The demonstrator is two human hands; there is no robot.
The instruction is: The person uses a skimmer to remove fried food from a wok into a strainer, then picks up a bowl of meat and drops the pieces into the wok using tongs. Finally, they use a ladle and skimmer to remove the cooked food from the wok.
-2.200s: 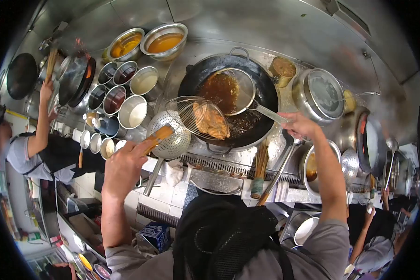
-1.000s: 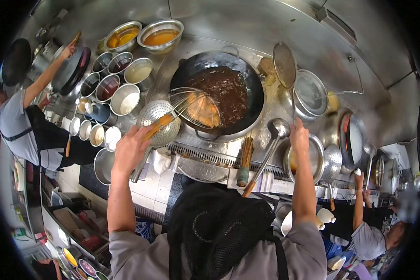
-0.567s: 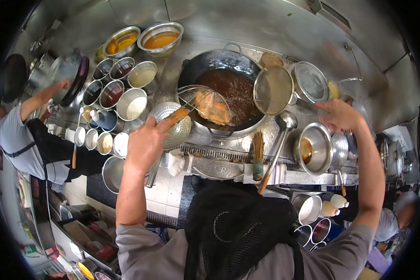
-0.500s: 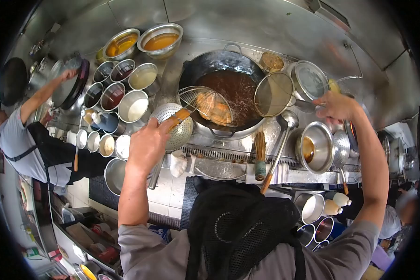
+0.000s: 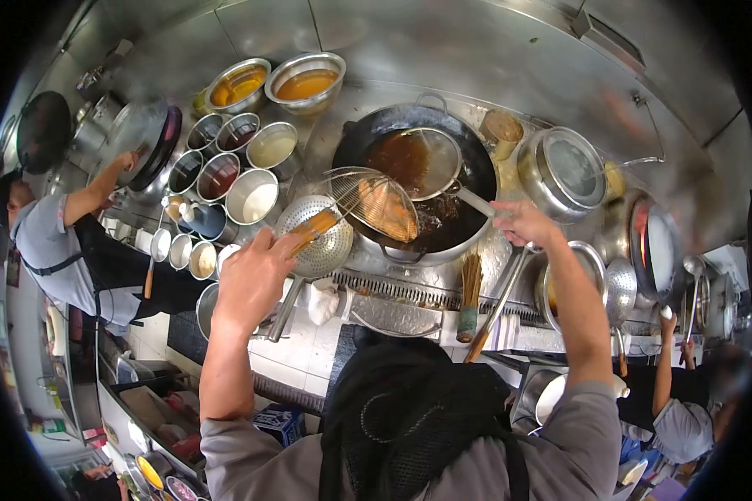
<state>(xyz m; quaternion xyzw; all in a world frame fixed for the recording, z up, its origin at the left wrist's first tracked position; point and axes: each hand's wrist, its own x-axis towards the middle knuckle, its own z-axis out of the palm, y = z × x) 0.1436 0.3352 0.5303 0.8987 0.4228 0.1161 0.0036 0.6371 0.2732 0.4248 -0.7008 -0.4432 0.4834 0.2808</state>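
My left hand (image 5: 255, 271) is closed round the wooden handle of a wire skimmer (image 5: 349, 185). Golden-brown fried pieces (image 5: 388, 215) rest in its wire basket, over the near side of a large black wok (image 5: 478, 163). Dark brown oil (image 5: 395, 163) lies in the wok. With its fingers round the metal handle, my right hand (image 5: 526, 225) holds a fine-mesh strainer (image 5: 444, 159), its round head in over the oil behind the skimmer. Beneath my left hand's side of the skimmer sits a perforated strainer ladle (image 5: 311, 244).
Metal pots of sauces (image 5: 252, 196) and two bowls of orange liquid (image 5: 307, 83) stand at the left. A bamboo brush (image 5: 470, 292), a ladle (image 5: 497, 309) and a lidded pot (image 5: 551, 188) are at the right. Co-workers (image 5: 50, 225) stand at both sides.
The fine-mesh strainer in my right hand has moved left from the wok's right edge to over the oil. My left hand still holds the skimmer, with the fried pieces in it.
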